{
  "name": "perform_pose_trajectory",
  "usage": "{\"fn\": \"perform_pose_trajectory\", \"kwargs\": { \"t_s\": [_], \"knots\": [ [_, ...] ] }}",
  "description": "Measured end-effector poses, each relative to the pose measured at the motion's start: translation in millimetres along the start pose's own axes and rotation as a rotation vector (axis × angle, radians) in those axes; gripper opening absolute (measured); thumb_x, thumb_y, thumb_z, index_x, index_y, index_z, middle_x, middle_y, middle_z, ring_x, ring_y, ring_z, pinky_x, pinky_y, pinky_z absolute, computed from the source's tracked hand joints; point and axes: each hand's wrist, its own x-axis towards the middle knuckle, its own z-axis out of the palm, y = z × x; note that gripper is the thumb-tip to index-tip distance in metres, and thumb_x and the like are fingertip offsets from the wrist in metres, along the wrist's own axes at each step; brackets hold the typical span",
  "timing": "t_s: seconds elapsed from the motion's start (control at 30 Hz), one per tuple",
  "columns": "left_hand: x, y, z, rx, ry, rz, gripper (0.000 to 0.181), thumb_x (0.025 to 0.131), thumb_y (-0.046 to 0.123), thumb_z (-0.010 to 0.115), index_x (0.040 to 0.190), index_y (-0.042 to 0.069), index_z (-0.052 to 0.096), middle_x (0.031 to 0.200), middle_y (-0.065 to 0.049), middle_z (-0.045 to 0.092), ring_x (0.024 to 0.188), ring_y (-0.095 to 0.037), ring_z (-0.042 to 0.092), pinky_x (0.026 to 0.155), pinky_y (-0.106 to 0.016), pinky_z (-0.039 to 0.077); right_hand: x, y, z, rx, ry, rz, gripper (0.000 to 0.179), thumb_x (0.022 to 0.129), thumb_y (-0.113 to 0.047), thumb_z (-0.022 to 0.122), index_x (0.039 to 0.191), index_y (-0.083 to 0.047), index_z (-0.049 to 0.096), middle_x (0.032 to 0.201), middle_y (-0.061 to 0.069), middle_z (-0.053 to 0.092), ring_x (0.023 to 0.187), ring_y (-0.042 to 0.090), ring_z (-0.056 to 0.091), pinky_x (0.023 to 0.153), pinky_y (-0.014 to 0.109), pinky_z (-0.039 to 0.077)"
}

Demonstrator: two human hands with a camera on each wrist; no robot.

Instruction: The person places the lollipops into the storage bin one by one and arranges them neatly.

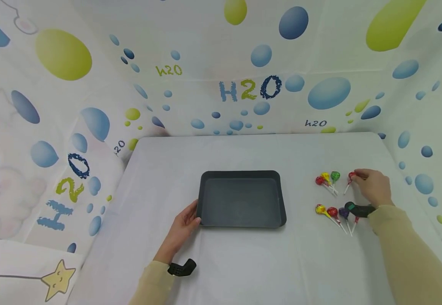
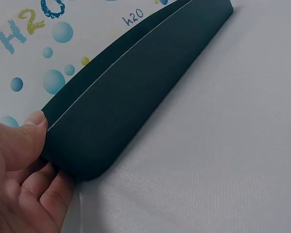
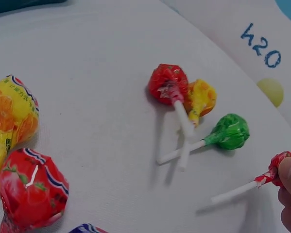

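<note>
My left hand (image 1: 182, 227) grips the near left corner of a dark grey rectangular tray (image 1: 242, 203); in the left wrist view the thumb lies at the rim and fingers curl against the outer wall. At the right, my right hand (image 1: 375, 185) pinches a red-wrapped lollipop (image 3: 280, 161) by its head, its white stick pointing toward the lower left in the right wrist view. Just left of that hand lie a red lollipop (image 3: 167, 83), a yellow lollipop (image 3: 203, 98) and a green lollipop (image 3: 234, 131), sticks crossing.
A nearer row holds a yellow lollipop (image 1: 321, 209), a red lollipop (image 1: 332, 212), a purple lollipop (image 1: 343, 212) and another partly hidden under the right wrist camera (image 1: 359, 210). A white cloth (image 1: 243, 262) covers the table; a printed curtain (image 1: 205, 51) stands behind.
</note>
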Motion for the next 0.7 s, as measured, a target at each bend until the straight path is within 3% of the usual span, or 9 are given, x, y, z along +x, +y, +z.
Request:
{"fn": "perform_pose_trajectory", "kwargs": {
  "t_s": [0.23,0.37,0.47,0.7],
  "knots": [
    [-0.3,-1.0,0.2,0.008,0.012,-0.006,0.066,0.100,-0.009,0.054,0.159,-0.005,0.025,0.167,-0.023,0.025,0.155,-0.035,0.024,0.121,-0.034,0.029,-1.6,-2.1,-10.6,0.014,0.072,-0.018,0.043,0.107,-0.022,0.056,0.136,0.010,0.058,0.123,0.035,0.065,0.111,0.052,0.059,0.086,0.058,0.052],
    [-0.8,-0.5,0.2,-0.005,0.012,-0.012,0.066,0.100,-0.010,0.053,0.159,-0.006,0.024,0.168,-0.023,0.024,0.156,-0.035,0.023,0.122,-0.035,0.028,-3.6,-10.2,-17.7,0.073,0.045,0.011,0.048,0.108,-0.029,0.052,0.142,0.006,0.055,0.130,0.034,0.062,0.118,0.051,0.055,0.091,0.057,0.052],
    [-0.4,0.1,0.6,-0.027,0.008,-0.012,0.067,0.100,-0.011,0.053,0.159,-0.006,0.023,0.168,-0.023,0.023,0.156,-0.035,0.022,0.122,-0.036,0.027,-5.3,-19.8,-20.9,0.109,0.030,0.013,0.051,0.109,-0.033,0.050,0.145,0.003,0.053,0.134,0.032,0.061,0.122,0.049,0.053,0.098,0.057,0.052],
    [0.0,-0.2,0.8,-0.027,0.008,-0.003,0.067,0.099,-0.011,0.053,0.159,-0.006,0.024,0.168,-0.023,0.024,0.156,-0.035,0.023,0.122,-0.037,0.026,-7.3,-53.3,-19.7,0.128,0.069,-0.076,0.051,0.107,-0.034,0.052,0.145,0.000,0.055,0.131,0.030,0.064,0.122,0.047,0.057,0.103,0.060,0.051]
  ]
}}
